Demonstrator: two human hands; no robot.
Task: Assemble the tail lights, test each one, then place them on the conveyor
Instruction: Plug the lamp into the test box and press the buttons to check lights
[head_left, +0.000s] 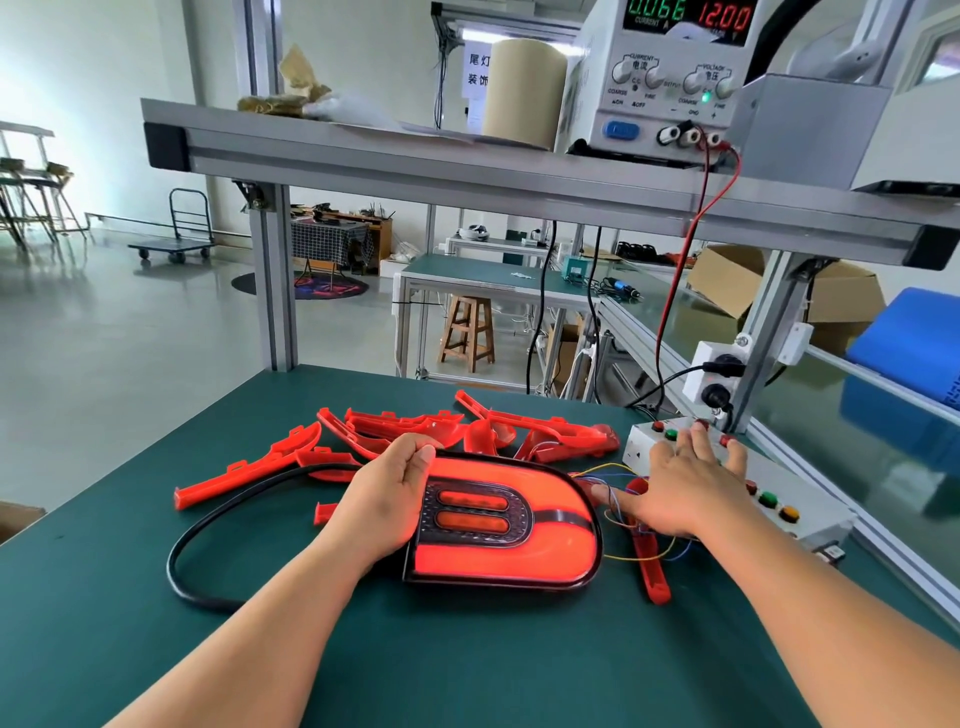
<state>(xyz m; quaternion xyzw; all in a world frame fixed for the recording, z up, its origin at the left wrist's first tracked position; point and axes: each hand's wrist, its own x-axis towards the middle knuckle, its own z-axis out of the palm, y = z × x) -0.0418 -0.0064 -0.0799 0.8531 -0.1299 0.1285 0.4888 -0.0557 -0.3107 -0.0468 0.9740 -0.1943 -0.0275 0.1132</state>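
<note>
our left hand (387, 499) grips the glowing tail light (506, 525) by its left edge; our right hand (685, 488), fingers spread, rests on the button box (800, 512).

Both bare forearms extended forward. The left hand (387, 499) had its fingers curled, gripping the tail light (519, 551) at its left edge. The right hand (685, 488) lay palm down, fingers straight and spread.
</note>
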